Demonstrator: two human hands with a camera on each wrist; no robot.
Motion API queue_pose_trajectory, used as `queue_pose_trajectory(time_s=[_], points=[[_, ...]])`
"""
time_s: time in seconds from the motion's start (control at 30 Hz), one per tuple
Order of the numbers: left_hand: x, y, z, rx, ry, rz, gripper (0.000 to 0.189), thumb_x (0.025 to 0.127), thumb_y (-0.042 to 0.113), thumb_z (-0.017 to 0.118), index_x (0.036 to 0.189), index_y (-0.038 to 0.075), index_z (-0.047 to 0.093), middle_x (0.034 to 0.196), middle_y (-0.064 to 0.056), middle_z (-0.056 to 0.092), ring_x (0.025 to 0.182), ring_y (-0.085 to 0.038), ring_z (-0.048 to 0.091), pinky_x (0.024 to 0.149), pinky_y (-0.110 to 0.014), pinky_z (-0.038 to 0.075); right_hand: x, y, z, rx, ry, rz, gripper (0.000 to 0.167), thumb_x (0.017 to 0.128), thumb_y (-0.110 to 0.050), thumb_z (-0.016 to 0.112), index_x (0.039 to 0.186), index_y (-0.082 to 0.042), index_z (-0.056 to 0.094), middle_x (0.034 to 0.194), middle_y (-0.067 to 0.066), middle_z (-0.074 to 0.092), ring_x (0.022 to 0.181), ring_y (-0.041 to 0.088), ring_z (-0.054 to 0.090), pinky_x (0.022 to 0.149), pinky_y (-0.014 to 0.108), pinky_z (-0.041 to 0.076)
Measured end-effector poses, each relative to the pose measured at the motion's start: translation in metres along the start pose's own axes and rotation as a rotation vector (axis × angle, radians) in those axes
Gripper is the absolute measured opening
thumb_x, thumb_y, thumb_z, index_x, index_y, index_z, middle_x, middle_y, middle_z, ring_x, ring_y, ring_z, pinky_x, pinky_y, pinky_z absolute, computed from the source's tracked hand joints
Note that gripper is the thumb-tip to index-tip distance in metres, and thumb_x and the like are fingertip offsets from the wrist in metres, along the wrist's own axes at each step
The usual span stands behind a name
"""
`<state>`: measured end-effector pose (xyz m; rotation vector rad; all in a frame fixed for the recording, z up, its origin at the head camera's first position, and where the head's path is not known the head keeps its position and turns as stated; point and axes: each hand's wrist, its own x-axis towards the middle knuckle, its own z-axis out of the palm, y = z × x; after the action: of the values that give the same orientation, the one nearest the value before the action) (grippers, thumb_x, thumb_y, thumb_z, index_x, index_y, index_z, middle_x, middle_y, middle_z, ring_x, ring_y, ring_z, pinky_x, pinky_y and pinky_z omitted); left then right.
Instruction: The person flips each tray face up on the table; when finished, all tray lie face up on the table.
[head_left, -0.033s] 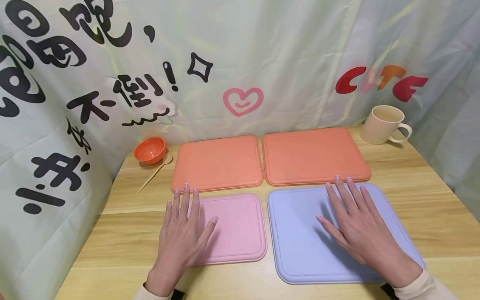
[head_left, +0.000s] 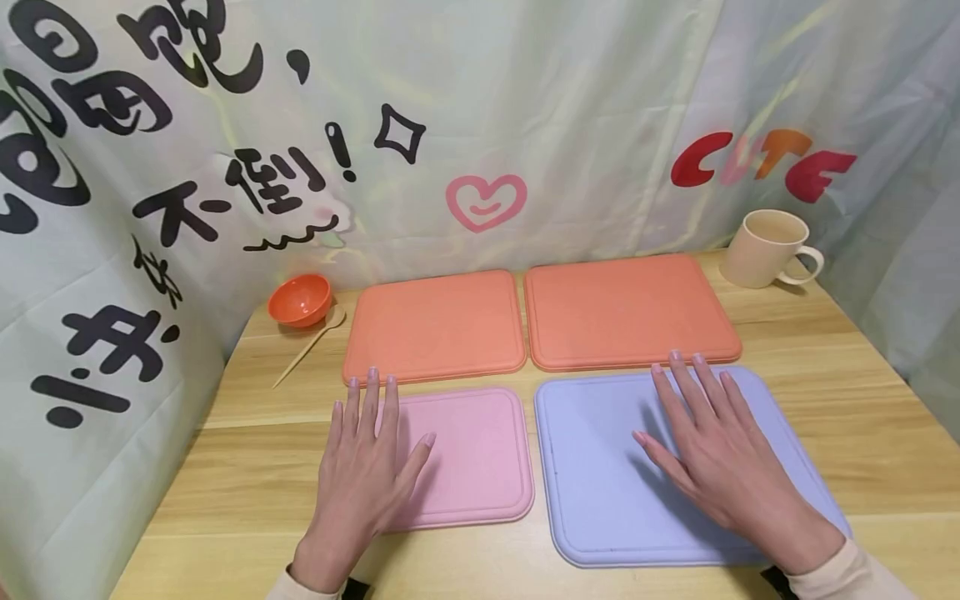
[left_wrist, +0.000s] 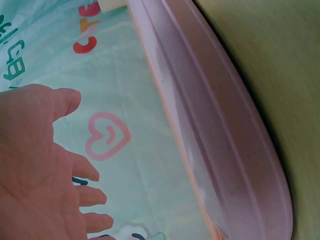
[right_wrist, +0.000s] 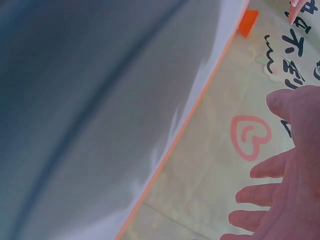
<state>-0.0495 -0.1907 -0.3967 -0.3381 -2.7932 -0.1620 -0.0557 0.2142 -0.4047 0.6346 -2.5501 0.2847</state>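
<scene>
My left hand (head_left: 367, 471) hovers over the left part of a small pink board (head_left: 472, 458), palm down with its fingers straight and holding nothing. Over a larger blue board (head_left: 600, 492), my right hand (head_left: 723, 458) is held the same way, its shadow falling on the board to its left. Both wrist views show a gap between hand and board. In the left wrist view the pink board (left_wrist: 200, 100) fills the middle right; the blue board (right_wrist: 100, 125) looms large and blurred in the right wrist view.
Two orange boards (head_left: 438, 325) lie side by side behind. At the back left, an orange bowl (head_left: 300, 302) stands beside a wooden spoon (head_left: 309, 346). A beige mug (head_left: 761, 250) is at the back right, handle pointing right. A printed curtain (head_left: 585, 125) hangs behind the wooden table (head_left: 247, 475).
</scene>
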Motion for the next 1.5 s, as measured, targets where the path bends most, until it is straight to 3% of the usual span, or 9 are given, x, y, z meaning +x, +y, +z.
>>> queue_pose_trajectory(time_s=[0.53, 0.77, 0.9, 1.13, 1.3, 1.5], points=[[-0.006, -0.006, -0.008, -0.046, -0.094, -0.057, 0.086, 0.100, 0.053, 0.052, 0.161, 0.004, 0.018, 0.166, -0.020, 0.014, 0.153, -0.039, 0.007, 0.121, -0.058, 0.013, 0.006, -0.005, -0.003, 0.018, -0.022, -0.056, 0.086, 0.104, -0.064, 0.027, 0.146, 0.009, 0.045, 0.151, 0.032, 0.040, 0.142, 0.047, 0.033, 0.124, 0.051, 0.010], [-0.010, -0.013, -0.016, -0.184, -0.231, -0.104, 0.085, 0.103, 0.057, 0.045, 0.161, 0.001, 0.016, 0.168, -0.017, 0.003, 0.154, -0.037, 0.003, 0.124, -0.051, 0.007, 0.013, -0.010, -0.001, 0.029, -0.004, -0.125, 0.085, 0.106, -0.061, 0.028, 0.141, 0.014, 0.047, 0.147, 0.034, 0.044, 0.138, 0.049, 0.038, 0.124, 0.047, 0.013], [-0.011, -0.020, -0.021, -0.225, -0.271, -0.122, 0.086, 0.103, 0.058, 0.044, 0.160, 0.000, 0.016, 0.169, -0.017, 0.002, 0.154, -0.036, 0.002, 0.123, -0.052, 0.009, 0.017, -0.015, 0.001, 0.049, -0.017, -0.151, 0.084, 0.106, -0.061, 0.028, 0.141, 0.013, 0.048, 0.146, 0.033, 0.045, 0.136, 0.048, 0.041, 0.121, 0.048, 0.021], [-0.014, -0.037, -0.026, -0.245, -0.266, -0.136, 0.089, 0.101, 0.056, 0.052, 0.157, -0.006, 0.022, 0.165, -0.026, 0.014, 0.152, -0.041, 0.011, 0.118, -0.061, 0.020, 0.023, -0.024, 0.002, 0.070, -0.121, -0.162, 0.082, 0.103, -0.061, 0.042, 0.144, 0.009, 0.046, 0.148, 0.029, 0.047, 0.134, 0.045, 0.046, 0.109, 0.055, 0.036], [-0.015, -0.049, -0.027, -0.287, -0.282, -0.169, 0.089, 0.100, 0.055, 0.056, 0.155, -0.009, 0.026, 0.162, -0.030, 0.020, 0.148, -0.049, 0.020, 0.115, -0.065, 0.024, 0.031, -0.033, 0.003, 0.076, -0.217, -0.146, 0.079, 0.099, -0.056, 0.056, 0.144, 0.009, 0.047, 0.143, 0.027, 0.052, 0.130, 0.044, 0.050, 0.107, 0.056, 0.040], [-0.015, -0.059, -0.027, -0.315, -0.323, -0.232, 0.091, 0.097, 0.058, 0.058, 0.152, -0.009, 0.033, 0.158, -0.032, 0.028, 0.142, -0.053, 0.027, 0.109, -0.071, 0.029, 0.042, -0.043, 0.008, 0.086, -0.309, -0.139, 0.079, 0.098, -0.056, 0.059, 0.142, 0.009, 0.050, 0.137, 0.025, 0.057, 0.125, 0.042, 0.054, 0.106, 0.055, 0.042]])
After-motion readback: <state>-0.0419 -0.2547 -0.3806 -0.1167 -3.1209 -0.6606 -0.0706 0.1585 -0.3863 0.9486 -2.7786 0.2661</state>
